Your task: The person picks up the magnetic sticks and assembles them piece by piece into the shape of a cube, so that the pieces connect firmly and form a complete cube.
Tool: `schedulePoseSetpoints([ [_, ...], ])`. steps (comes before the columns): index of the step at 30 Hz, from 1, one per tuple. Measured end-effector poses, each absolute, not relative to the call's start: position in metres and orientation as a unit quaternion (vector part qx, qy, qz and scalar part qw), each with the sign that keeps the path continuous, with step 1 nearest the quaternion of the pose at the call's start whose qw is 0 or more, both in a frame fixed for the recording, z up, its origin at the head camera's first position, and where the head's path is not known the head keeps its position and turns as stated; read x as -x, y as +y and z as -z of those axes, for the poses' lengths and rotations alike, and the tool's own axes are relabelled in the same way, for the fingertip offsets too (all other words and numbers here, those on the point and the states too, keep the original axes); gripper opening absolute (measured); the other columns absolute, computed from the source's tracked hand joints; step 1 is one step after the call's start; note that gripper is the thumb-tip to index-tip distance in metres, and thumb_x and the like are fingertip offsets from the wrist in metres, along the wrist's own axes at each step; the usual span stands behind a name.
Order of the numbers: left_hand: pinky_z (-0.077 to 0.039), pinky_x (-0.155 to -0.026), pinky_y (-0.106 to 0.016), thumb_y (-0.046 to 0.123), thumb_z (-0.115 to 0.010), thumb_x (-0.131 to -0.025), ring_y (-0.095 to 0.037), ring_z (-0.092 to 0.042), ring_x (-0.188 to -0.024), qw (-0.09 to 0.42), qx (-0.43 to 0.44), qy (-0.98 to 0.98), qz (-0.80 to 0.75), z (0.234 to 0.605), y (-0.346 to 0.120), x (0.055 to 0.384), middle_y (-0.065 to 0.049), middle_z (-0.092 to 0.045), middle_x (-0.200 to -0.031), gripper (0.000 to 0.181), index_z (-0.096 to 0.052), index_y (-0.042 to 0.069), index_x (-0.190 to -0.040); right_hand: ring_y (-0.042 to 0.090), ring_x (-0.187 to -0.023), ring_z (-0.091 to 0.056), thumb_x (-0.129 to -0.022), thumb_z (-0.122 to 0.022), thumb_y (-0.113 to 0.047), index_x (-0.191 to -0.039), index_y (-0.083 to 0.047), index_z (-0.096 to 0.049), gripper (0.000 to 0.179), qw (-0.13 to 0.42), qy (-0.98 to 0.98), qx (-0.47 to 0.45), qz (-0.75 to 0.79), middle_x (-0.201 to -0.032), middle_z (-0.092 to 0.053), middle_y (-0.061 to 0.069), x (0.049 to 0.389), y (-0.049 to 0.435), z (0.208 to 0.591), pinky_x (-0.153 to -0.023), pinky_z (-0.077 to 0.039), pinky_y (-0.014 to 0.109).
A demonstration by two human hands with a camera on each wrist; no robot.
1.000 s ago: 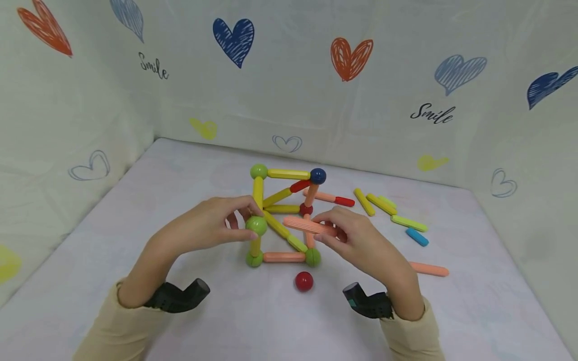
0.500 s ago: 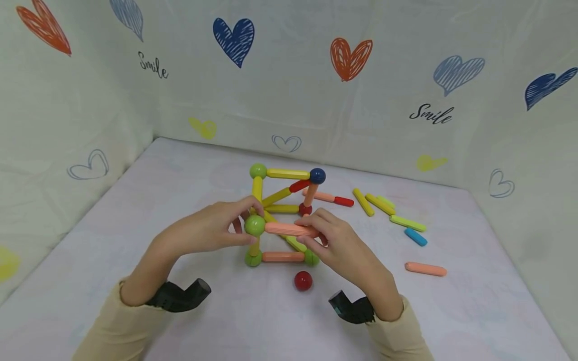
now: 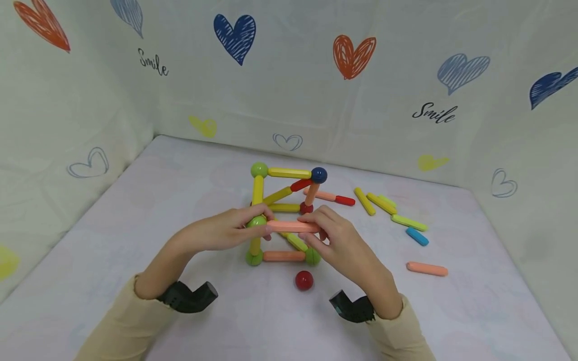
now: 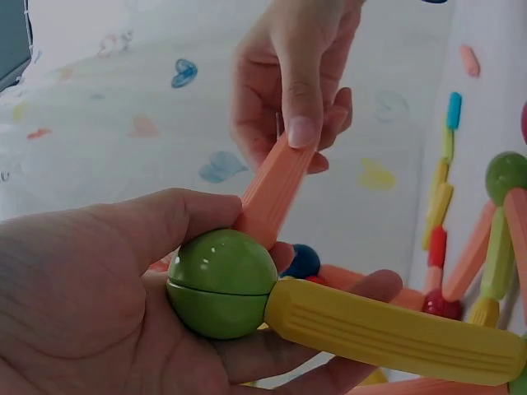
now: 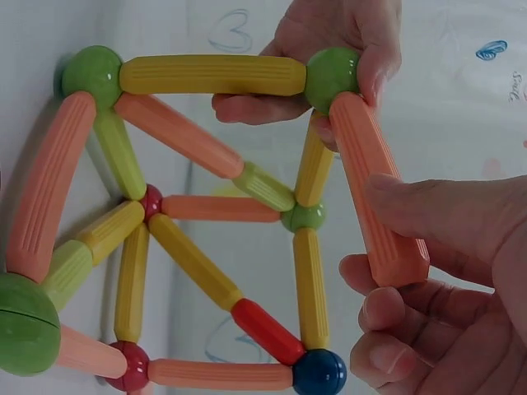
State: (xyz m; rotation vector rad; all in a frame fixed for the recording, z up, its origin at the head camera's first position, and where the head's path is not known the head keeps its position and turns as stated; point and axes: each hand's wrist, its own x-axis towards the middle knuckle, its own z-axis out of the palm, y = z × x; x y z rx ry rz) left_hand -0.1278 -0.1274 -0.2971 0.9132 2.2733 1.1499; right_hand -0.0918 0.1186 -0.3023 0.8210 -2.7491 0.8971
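A salmon magnetic building rod (image 3: pixel 289 227) lies level above the table, its left end against a green ball (image 4: pixel 222 280). My left hand (image 3: pixel 221 231) pinches the rod's end beside that ball, with the ball against the palm in the left wrist view. My right hand (image 3: pixel 345 245) grips the rod's other end between thumb and fingers. From the green ball, a yellow rod (image 4: pixel 395 333) runs into a standing frame of rods and balls, which includes a navy ball (image 5: pixel 319 372) and a salmon base rod (image 3: pixel 284 256).
A loose red ball (image 3: pixel 304 281) sits in front of the frame. Scattered to the right are a blue short rod (image 3: pixel 417 236), a lime rod (image 3: pixel 408 222), several yellow rods and a salmon rod (image 3: pixel 427 269). Behind the table hangs a heart-printed cloth (image 3: pixel 289 90).
My right hand has brought the salmon rod leftward to the green ball. The left hand has shifted right, its fingers moving from the ball onto the rod's end.
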Motion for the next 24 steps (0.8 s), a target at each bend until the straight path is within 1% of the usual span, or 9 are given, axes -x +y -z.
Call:
schedulePoseSetpoints([
  [1, -0.042, -0.079, -0.035, 0.020, -0.049, -0.097, -0.025, -0.056, -0.099, 0.218, -0.328, 0.820, -0.417, 0.298, -0.127, 0.128, -0.005, -0.066, -0.097, 0.015, -0.048, 0.010, -0.107, 0.008, -0.074, -0.048, -0.082, -0.071, -0.017, -0.115, -0.012, -0.060, 0.035, 0.067, -0.912, -0.273, -0.300, -0.093, -0.055, -0.002, 0.092, 0.119, 0.302, -0.061, -0.046, 0.017],
  [5, -0.041, -0.081, -0.037, 0.021, -0.048, -0.097, -0.023, -0.056, -0.101, 0.224, -0.316, 0.822, -0.418, 0.298, -0.126, 0.128, -0.005, -0.066, -0.097, 0.013, -0.047, 0.010, -0.106, 0.009, -0.074, -0.048, -0.082, -0.071, -0.016, -0.116, -0.011, -0.059, 0.037, 0.056, -0.909, -0.274, -0.310, -0.092, -0.055, -0.001, 0.093, 0.121, 0.302, -0.061, -0.047, 0.019],
  [9, -0.041, -0.082, -0.037, 0.021, -0.047, -0.098, -0.023, -0.055, -0.101, 0.229, -0.311, 0.822, -0.418, 0.296, -0.126, 0.127, -0.005, -0.066, -0.098, 0.013, -0.046, 0.010, -0.106, 0.010, -0.075, -0.050, -0.082, -0.071, -0.018, -0.118, -0.011, -0.056, 0.039, 0.021, -0.914, -0.264, -0.308, -0.090, -0.055, -0.003, 0.096, 0.126, 0.302, -0.062, -0.047, 0.021],
  [12, -0.041, -0.082, -0.038, 0.021, -0.046, -0.098, -0.024, -0.055, -0.101, 0.228, -0.313, 0.824, -0.415, 0.295, -0.125, 0.126, -0.006, -0.066, -0.099, 0.014, -0.046, 0.011, -0.106, 0.011, -0.076, -0.050, -0.083, -0.069, -0.019, -0.110, -0.011, -0.058, 0.030, -0.033, -0.922, -0.246, -0.298, -0.085, -0.055, -0.004, 0.099, 0.130, 0.304, -0.062, -0.046, 0.021],
  [16, -0.042, -0.085, -0.041, 0.021, -0.045, -0.098, -0.025, -0.055, -0.102, 0.230, -0.314, 0.825, -0.410, 0.294, -0.126, 0.126, -0.006, -0.065, -0.100, 0.013, -0.045, 0.011, -0.107, 0.011, -0.070, -0.050, -0.085, -0.068, -0.018, -0.100, -0.009, -0.061, 0.019, -0.124, -0.926, -0.227, -0.276, -0.074, -0.054, -0.004, 0.104, 0.130, 0.311, -0.060, -0.046, 0.021],
  [18, -0.042, -0.086, -0.042, 0.021, -0.045, -0.098, -0.024, -0.056, -0.103, 0.233, -0.314, 0.824, -0.410, 0.294, -0.127, 0.125, -0.006, -0.065, -0.100, 0.013, -0.045, 0.012, -0.107, 0.012, -0.067, -0.051, -0.084, -0.068, -0.018, -0.100, -0.008, -0.063, 0.019, -0.167, -0.924, -0.224, -0.263, -0.071, -0.055, -0.004, 0.104, 0.129, 0.316, -0.059, -0.045, 0.022],
  [21, -0.041, -0.088, -0.044, 0.022, -0.045, -0.098, -0.024, -0.055, -0.104, 0.235, -0.316, 0.822, -0.411, 0.295, -0.128, 0.126, -0.006, -0.065, -0.101, 0.013, -0.045, 0.012, -0.107, 0.012, -0.064, -0.051, -0.082, -0.071, -0.022, -0.103, -0.011, -0.065, 0.025, -0.224, -0.919, -0.214, -0.242, -0.067, -0.055, -0.003, 0.104, 0.124, 0.322, -0.058, -0.043, 0.024],
  [24, -0.040, -0.087, -0.044, 0.022, -0.044, -0.099, -0.025, -0.055, -0.105, 0.236, -0.315, 0.822, -0.412, 0.294, -0.128, 0.126, -0.005, -0.065, -0.100, 0.013, -0.044, 0.012, -0.107, 0.013, -0.066, -0.051, -0.079, -0.073, -0.026, -0.103, -0.014, -0.066, 0.028, -0.262, -0.920, -0.201, -0.213, -0.068, -0.055, -0.003, 0.102, 0.118, 0.326, -0.060, -0.041, 0.026],
])
